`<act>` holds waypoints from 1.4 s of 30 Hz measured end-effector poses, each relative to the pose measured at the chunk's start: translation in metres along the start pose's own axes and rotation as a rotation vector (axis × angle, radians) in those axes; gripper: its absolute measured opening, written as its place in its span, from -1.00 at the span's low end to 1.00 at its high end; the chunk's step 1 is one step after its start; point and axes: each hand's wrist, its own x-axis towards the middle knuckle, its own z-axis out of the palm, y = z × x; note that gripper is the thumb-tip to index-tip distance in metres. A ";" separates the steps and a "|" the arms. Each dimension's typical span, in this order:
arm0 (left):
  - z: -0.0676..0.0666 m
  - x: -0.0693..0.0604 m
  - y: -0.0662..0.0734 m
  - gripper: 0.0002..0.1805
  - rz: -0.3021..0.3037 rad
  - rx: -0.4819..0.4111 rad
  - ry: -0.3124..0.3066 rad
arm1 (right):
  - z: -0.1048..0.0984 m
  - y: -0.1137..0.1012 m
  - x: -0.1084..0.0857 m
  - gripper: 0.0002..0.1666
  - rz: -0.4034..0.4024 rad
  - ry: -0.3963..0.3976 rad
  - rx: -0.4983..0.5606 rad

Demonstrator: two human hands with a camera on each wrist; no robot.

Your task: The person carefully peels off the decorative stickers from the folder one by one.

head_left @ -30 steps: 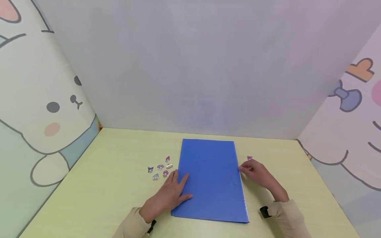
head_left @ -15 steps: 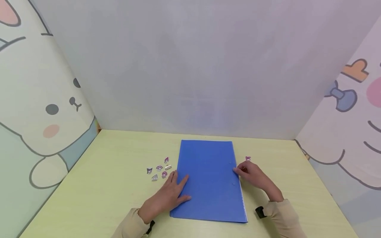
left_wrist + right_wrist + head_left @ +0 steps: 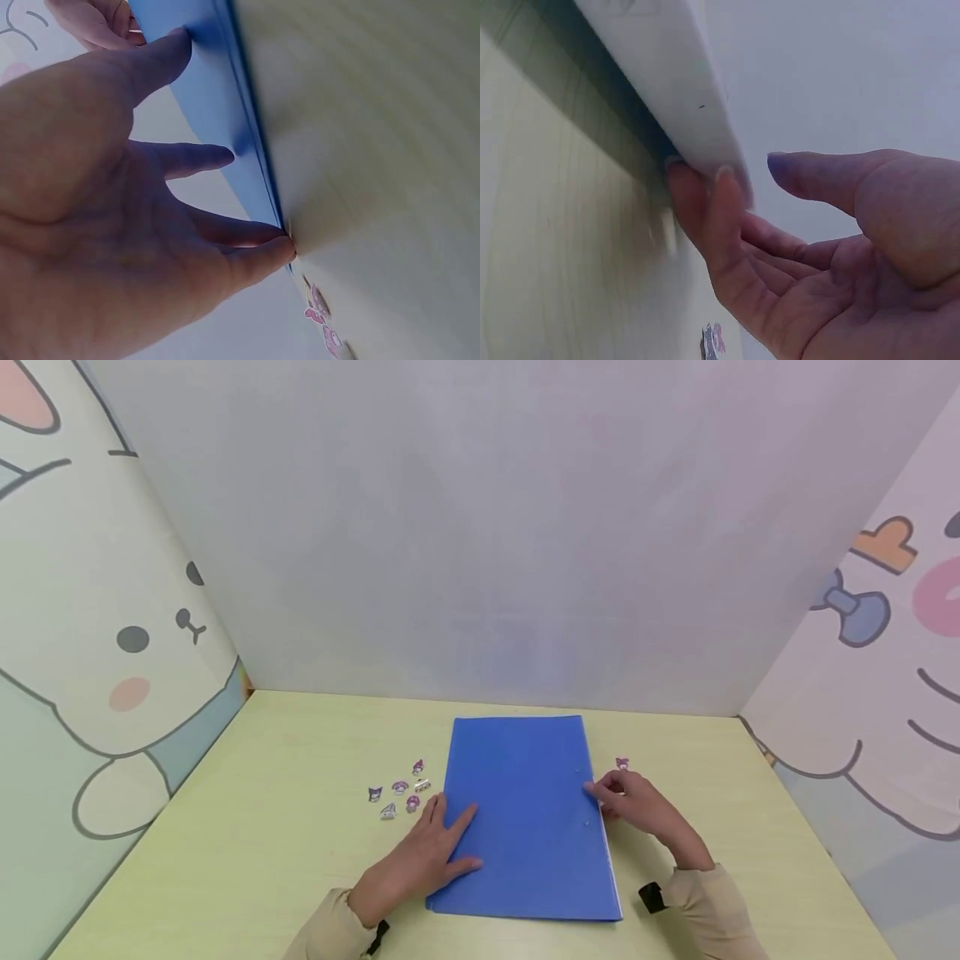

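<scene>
A blue file folder (image 3: 525, 852) lies lengthwise on the table, with two small rivets near its right edge. My left hand (image 3: 423, 852) rests on its left side, fingers spread and thumb on the cover; in the left wrist view, some fingertips (image 3: 281, 247) touch the folder's edge and the table. My right hand (image 3: 637, 802) holds the right edge. In the right wrist view, curled fingers (image 3: 724, 210) touch the folder's white side (image 3: 682, 97), while the thumb (image 3: 810, 172) reaches over from above; its contact with the cover is not visible there.
Several small cartoon stickers (image 3: 401, 787) lie on the table left of the folder. One more pink sticker (image 3: 622, 763) lies beyond the right hand. A pale wall (image 3: 480, 543) rises behind the table (image 3: 300, 760), with cartoon-printed panels at both sides.
The right hand has shifted slightly left onto the folder's right edge, its fingertips now overlapping the cover. The left hand stays on the folder. The head view has tilted a little.
</scene>
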 end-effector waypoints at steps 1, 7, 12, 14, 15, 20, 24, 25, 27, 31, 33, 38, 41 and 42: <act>0.000 0.000 0.000 -0.19 0.001 -0.001 0.003 | 0.000 0.000 0.000 -0.61 0.002 -0.009 0.025; 0.001 0.001 0.000 -0.19 -0.018 -0.001 0.000 | -0.001 -0.006 0.001 -0.28 -0.020 -0.048 0.077; 0.001 0.003 0.004 -0.17 -0.029 -0.062 -0.031 | -0.005 -0.015 -0.002 -0.21 -0.012 -0.002 0.072; 0.002 0.004 0.006 -0.16 -0.030 -0.089 -0.042 | -0.006 -0.020 -0.004 -0.21 -0.019 0.021 0.064; 0.001 0.004 0.007 -0.15 -0.031 -0.101 -0.046 | -0.007 -0.021 -0.004 -0.21 -0.027 0.032 0.057; 0.002 0.005 0.010 -0.12 -0.038 -0.183 -0.061 | -0.006 -0.032 -0.006 -0.26 -0.055 0.127 0.055; 0.003 0.006 0.011 -0.14 -0.018 -0.248 -0.079 | -0.007 -0.038 -0.008 -0.33 -0.076 0.203 0.080; 0.003 0.007 0.011 -0.15 -0.011 -0.259 -0.083 | -0.007 -0.040 -0.009 -0.35 -0.082 0.213 0.086; 0.004 0.007 0.011 -0.17 -0.001 -0.278 -0.088 | -0.008 -0.043 -0.011 -0.37 -0.097 0.222 0.100; 0.004 0.008 0.012 -0.22 0.012 -0.309 -0.088 | -0.006 -0.049 -0.014 -0.40 -0.148 0.219 0.116; 0.004 0.008 0.012 -0.25 0.012 -0.327 -0.092 | -0.004 -0.053 -0.015 -0.42 -0.187 0.215 0.116; 0.004 0.009 0.013 -0.25 0.004 -0.373 -0.115 | -0.001 -0.060 -0.020 -0.46 -0.273 0.199 0.121; 0.005 0.011 0.015 -0.25 0.012 -0.394 -0.116 | 0.001 -0.064 -0.023 -0.46 -0.320 0.184 0.124; 0.005 0.011 0.015 -0.25 0.016 -0.401 -0.115 | 0.002 -0.065 -0.024 -0.46 -0.338 0.177 0.124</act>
